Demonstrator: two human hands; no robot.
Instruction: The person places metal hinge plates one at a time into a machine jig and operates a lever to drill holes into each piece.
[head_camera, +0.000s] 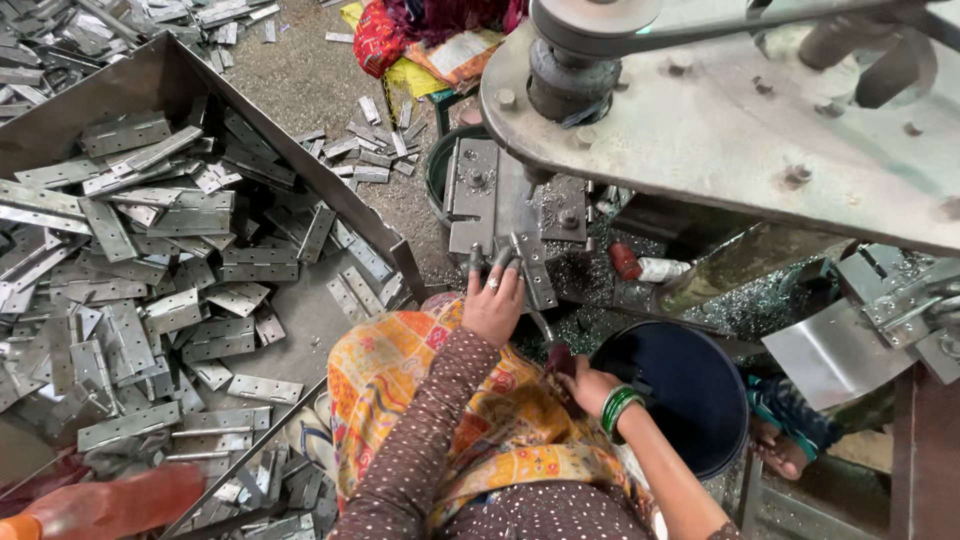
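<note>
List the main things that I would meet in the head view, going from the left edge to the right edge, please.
Metal tray of flat hinges → left hand on a hinge at the machine's metal fixture → right hand gripping a dark handle → dark round bucket → bent steel plate.
</note>
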